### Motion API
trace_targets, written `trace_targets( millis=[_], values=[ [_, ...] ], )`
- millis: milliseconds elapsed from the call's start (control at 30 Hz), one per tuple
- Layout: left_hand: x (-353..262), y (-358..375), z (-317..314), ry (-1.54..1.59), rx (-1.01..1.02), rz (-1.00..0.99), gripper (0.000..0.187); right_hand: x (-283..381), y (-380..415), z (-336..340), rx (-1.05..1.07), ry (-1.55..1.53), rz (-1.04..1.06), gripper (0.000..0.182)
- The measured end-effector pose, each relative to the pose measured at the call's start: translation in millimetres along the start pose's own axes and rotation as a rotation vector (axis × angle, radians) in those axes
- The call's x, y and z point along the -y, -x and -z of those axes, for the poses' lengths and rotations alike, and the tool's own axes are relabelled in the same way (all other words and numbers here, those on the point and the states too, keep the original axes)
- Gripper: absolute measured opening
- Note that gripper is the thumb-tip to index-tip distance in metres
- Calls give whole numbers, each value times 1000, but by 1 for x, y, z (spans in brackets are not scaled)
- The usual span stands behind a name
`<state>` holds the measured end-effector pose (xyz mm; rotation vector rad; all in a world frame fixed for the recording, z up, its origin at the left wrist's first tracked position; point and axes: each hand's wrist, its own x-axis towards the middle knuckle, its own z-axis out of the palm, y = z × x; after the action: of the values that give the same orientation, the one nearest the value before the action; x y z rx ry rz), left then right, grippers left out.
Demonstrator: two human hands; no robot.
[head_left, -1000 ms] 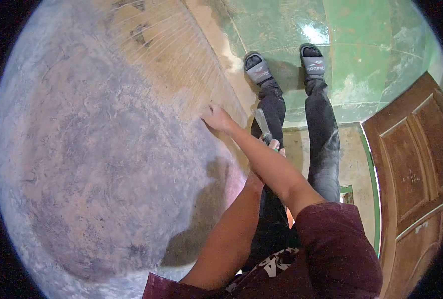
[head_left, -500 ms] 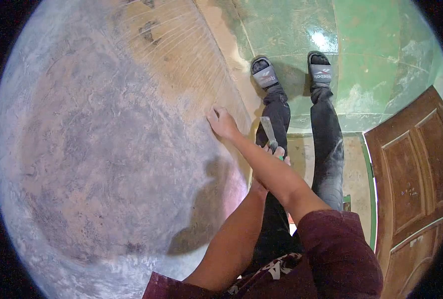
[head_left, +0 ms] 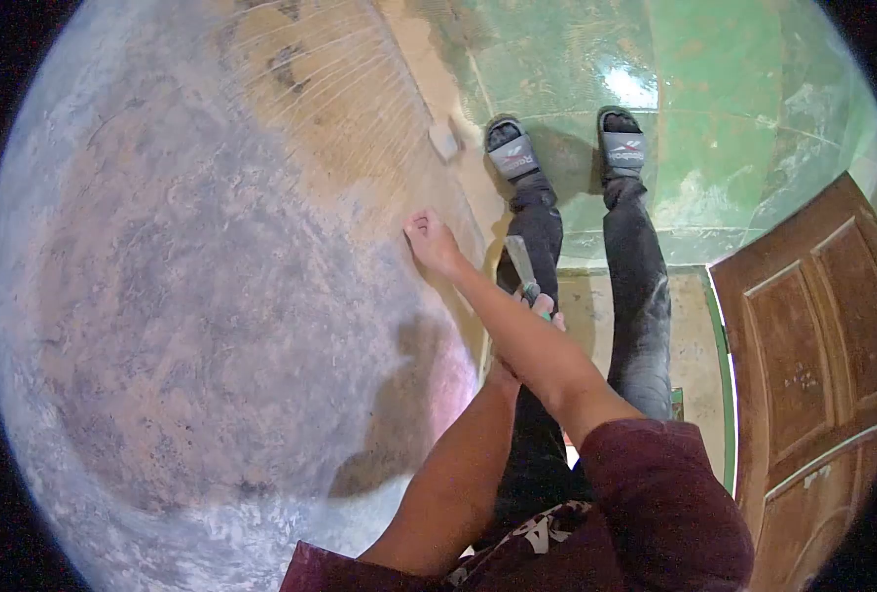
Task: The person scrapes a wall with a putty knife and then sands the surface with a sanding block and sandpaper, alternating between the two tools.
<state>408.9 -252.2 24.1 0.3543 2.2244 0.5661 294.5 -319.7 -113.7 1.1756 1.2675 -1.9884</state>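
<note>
The left hand (head_left: 545, 308) grips a green-handled scraper with flat metal blade (head_left: 519, 260), near the lower edge of the grey-and-tan plastered wall (head_left: 212, 296). The right hand (head_left: 429, 243) is curled; its content I cannot tell. A pale block-like piece (head_left: 443, 141) has newly appeared along that edge, perhaps come loose.

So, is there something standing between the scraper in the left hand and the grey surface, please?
Yes, in this view: the right forearm crosses over the left arm, and the right hand lies between scraper and grey surface. Depth is hard to judge.
</note>
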Motion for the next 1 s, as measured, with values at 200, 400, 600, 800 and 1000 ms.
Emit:
trace_targets(
  millis=[200,400,600,800,1000],
  values=[
    [29,40,-41,993,81,610,31,-37,-37,-2,-133,-237,-237,32],
    [-2,-1,17,86,398,63,66,-15,-110,58,-248,495,-53,20],
    [6,27,-16,44,371,256,73,-44,-191,97,-65,935,26,44],
    [-8,26,-13,181,254,380,64,-44,-237,93,14,1113,39,65],
    [-3,27,-24,119,172,274,47,-52,-245,93,-86,1230,394,53]
  ],
)
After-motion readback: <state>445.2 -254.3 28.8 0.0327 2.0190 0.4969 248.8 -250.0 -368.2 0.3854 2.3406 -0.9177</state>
